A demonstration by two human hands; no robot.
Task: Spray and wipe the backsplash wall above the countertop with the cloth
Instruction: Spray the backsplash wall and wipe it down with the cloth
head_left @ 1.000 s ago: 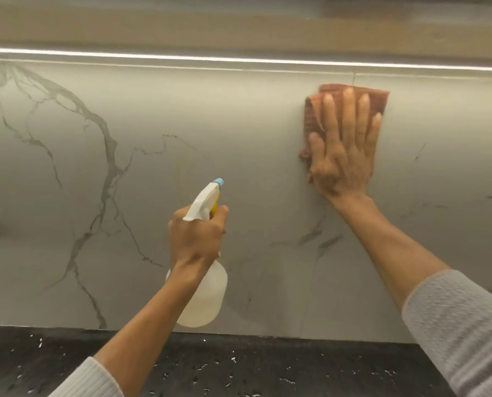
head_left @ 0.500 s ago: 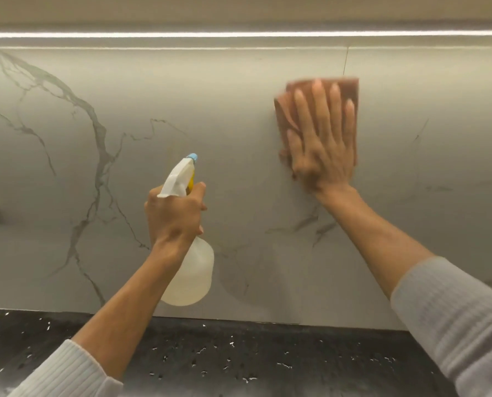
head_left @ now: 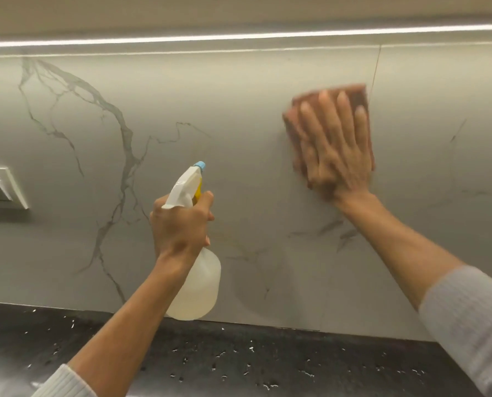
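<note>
Cloth (head_left: 360,94), reddish-brown and folded into a pad, lies flat on the upper right of the backsplash (head_left: 239,110), just left of a thin upright seam. The right hand (head_left: 336,147) presses it to the wall with fingers straight and slightly spread. The hand covers most of the cloth, so only its top edge and side strips show, and both are blurred.

The left hand (head_left: 181,227) is curled round the neck of a spray bottle (head_left: 199,285), held upright lower and to the left, its blue-tipped nozzle toward the wall. Whether a finger squeezes the yellow trigger is hard to tell.

The backsplash is pale grey stone with dark veins, heaviest on the left. A black speckled countertop (head_left: 239,359) runs below it and a light strip (head_left: 239,37) above. A switch plate (head_left: 1,187) is cut off at the left edge.
</note>
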